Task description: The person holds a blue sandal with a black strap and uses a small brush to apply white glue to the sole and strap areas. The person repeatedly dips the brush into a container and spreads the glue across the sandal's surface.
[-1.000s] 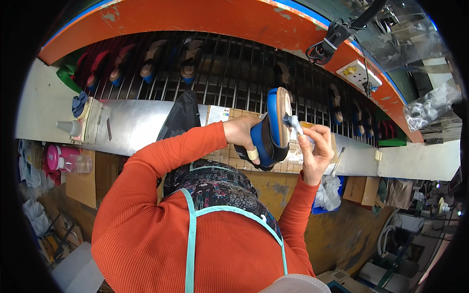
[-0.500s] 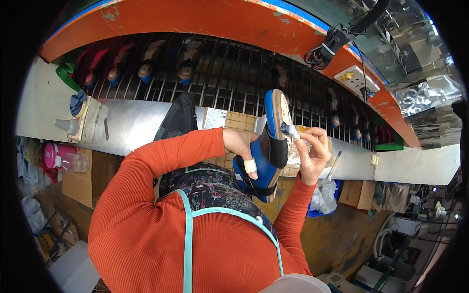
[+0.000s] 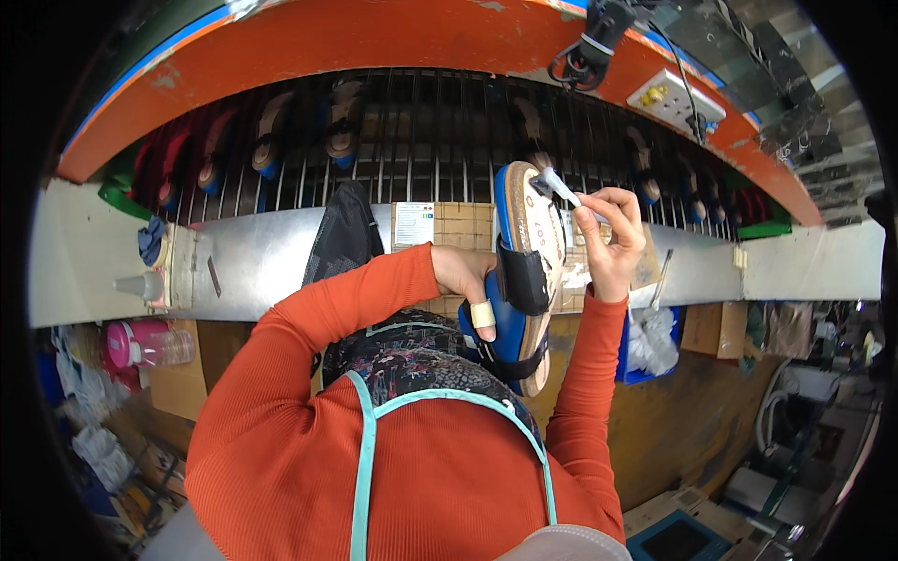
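Wrapped around the side of a sandal on a blue shoe last (image 3: 505, 323), my left hand (image 3: 468, 276) is closed, with a pale band of tape on one finger. The pale sole (image 3: 543, 220) faces right and up, bearing red marks, and black straps cross the last. Pinched in the fingers of my right hand (image 3: 613, 238) is a small brush (image 3: 561, 185) with a whitish handle. Its dark bristles touch the sole close to the toe end.
Beyond a metal ledge (image 3: 253, 234), a rod conveyor (image 3: 430, 140) carries several sandals on lasts beneath an orange hood (image 3: 374, 42). Cardboard with a paper label (image 3: 413, 224) lies ahead. A blue bin (image 3: 645, 360) with plastic bags stands at the right, a pink-lidded jar (image 3: 154, 344) at the left.
The brush has moved from the sole's right side up toward the toe. The sandal has turned to show more of its sole. My left hand keeps its hold.
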Tool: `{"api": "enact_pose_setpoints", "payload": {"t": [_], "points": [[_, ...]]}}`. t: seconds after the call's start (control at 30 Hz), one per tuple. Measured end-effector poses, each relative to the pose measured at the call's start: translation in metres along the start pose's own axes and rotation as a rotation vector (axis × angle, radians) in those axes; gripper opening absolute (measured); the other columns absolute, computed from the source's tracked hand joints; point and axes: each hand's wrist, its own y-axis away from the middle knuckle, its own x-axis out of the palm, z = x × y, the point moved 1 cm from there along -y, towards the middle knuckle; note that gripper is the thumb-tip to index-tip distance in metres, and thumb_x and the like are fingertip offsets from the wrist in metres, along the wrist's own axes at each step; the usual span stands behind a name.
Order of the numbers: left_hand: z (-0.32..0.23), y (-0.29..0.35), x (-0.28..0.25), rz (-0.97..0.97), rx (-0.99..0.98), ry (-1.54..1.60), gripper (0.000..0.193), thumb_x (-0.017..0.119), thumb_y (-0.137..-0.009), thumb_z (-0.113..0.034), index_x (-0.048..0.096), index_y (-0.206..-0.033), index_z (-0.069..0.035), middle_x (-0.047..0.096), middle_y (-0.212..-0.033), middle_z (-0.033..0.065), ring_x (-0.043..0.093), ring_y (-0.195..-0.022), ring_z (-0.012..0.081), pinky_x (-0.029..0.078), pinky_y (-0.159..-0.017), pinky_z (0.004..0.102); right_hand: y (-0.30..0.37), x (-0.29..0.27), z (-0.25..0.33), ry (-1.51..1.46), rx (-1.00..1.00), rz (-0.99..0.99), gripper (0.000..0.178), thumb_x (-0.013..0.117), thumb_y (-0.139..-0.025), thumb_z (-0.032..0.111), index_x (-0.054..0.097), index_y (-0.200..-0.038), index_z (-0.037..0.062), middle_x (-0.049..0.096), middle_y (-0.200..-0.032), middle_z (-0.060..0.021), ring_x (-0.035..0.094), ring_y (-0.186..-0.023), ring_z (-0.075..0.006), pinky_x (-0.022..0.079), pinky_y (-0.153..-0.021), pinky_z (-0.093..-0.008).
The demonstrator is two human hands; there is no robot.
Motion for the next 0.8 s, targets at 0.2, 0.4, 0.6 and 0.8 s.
{"api": "enact_pose_setpoints", "payload": {"t": [0.2, 0.4, 0.6, 0.8], "points": [[0.026, 0.009, -0.015, -0.101, 0.063, 0.040, 0.078, 0.086, -0.051, 0.008, 0.059, -0.123, 0.000, 0.061, -0.124, 0.0146, 0.055, -0.118, 0.0236, 0.046, -0.098, 0.0354, 0.103, -0.010, -0.026, -0.052, 0.227, -0.094, 0.015, 0.074, -0.079, 0.002, 0.071, -0.094, 0.0000, 0.061, -0.092, -0.0080, 0.058, -0.083, -0.0158, 0.049, -0.070, -0.0261], [0.040, 0.050, -0.033, -0.361, 0.792, -0.162, 0.093, 0.089, -0.055, -0.008, 0.045, -0.137, -0.004, 0.053, -0.133, 0.0098, 0.046, -0.128, 0.0270, 0.033, -0.111, 0.0405, 0.210, -0.002, -0.067, 0.385, 0.736, -0.091, 0.010, 0.070, -0.084, 0.019, 0.071, -0.089, 0.0102, 0.066, -0.083, -0.0025, 0.061, -0.078, -0.0174, 0.039, -0.077, -0.0360], [0.017, 0.071, -0.030, -0.140, 0.827, 0.479, 0.125, 0.072, -0.057, -0.076, 0.023, -0.149, -0.007, 0.048, -0.137, 0.0253, 0.051, -0.123, 0.0419, 0.043, -0.102, 0.0532, 0.216, 0.025, -0.091, 0.898, 0.525, -0.094, 0.006, 0.072, -0.081, 0.025, 0.073, -0.081, 0.0192, 0.065, -0.080, -0.0005, 0.059, -0.073, -0.0208, 0.030, -0.075, -0.0391], [0.008, 0.079, -0.022, -0.045, 0.736, 0.745, 0.126, 0.057, -0.058, -0.091, 0.025, -0.149, -0.009, 0.050, -0.090, 0.0134, 0.052, -0.081, 0.0256, 0.042, -0.093, 0.0451, 0.207, 0.037, -0.096, 0.980, 0.363, -0.057, 0.010, 0.072, -0.080, 0.025, 0.071, -0.076, 0.0164, 0.063, -0.076, -0.0021, 0.058, -0.070, -0.0223, 0.031, -0.075, -0.0399]]}}
